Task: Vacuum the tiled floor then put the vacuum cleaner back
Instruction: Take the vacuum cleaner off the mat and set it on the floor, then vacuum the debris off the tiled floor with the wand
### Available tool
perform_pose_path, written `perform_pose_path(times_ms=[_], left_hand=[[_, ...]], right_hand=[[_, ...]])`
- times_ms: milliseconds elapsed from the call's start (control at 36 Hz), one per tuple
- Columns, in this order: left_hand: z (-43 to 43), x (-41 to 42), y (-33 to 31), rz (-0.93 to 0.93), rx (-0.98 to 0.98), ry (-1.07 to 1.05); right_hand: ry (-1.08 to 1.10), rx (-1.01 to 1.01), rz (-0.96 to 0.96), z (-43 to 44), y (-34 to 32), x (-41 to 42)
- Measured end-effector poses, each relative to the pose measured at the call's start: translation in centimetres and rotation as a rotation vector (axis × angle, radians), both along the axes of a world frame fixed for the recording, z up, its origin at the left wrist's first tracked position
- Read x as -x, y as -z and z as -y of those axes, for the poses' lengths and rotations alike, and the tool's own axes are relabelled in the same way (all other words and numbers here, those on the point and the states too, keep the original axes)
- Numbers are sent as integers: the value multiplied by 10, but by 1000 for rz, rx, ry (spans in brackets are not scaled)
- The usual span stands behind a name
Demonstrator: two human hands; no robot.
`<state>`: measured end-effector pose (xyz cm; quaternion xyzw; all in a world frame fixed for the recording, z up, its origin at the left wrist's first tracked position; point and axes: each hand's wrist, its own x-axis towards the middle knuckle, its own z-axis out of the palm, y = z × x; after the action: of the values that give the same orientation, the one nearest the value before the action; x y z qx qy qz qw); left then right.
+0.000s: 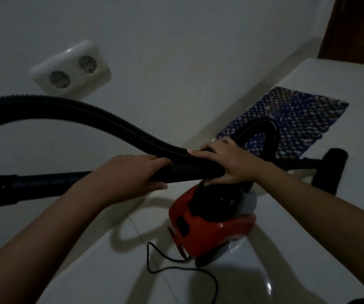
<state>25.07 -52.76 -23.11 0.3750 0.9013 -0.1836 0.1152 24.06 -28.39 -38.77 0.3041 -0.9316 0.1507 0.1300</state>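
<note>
Both forearms reach in from the bottom edge toward a black hose handle (189,170) held above the floor. Left hand (130,174) has its fingers curled round the smooth tube end of that handle, thumb on top, closed on it. Right hand (227,161) lies just beside it, fingers wrapped over the joint where the ribbed hose (93,116) meets the handle, also closed on it.

Directly below the right fingers sits the red vacuum cleaner (211,222) on the white tiled floor (308,249). From its near end a thin black power cord (176,267) snakes over the tiles toward the bottom edge.

Beyond the right fingertips the hose loops up and back down over a blue patterned mat (297,119). Out past the right wrist lies the black floor nozzle (330,170). Far beyond the left fingers, up on the grey wall (176,51), is a white double socket (71,69), with nothing plugged in.
</note>
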Motion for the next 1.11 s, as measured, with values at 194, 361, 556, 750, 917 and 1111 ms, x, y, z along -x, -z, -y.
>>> perform_pose_path(times_ms=[194, 361, 556, 750, 917, 1111], left_hand=[[-15, -24, -28, 256, -169, -160], [-31, -40, -74, 471, -302, -397], [-50, -71, -89, 782, -490, -776], [-61, -137, -98, 982, -570, -979], [-71, -175, -93, 1118, -541, -1098], [-77, -209, -79, 1144, -499, -1101]], right_hand=[[-16, -133, -3, -4, -34, -25], [164, 47, 160, 8, -74, -59], [387, 386, 561, 24, -103, -129], [791, 1176, 777, 58, -132, -227], [1206, 1708, 832, 76, -144, -255], [1468, 1742, 803, 90, -124, -272]])
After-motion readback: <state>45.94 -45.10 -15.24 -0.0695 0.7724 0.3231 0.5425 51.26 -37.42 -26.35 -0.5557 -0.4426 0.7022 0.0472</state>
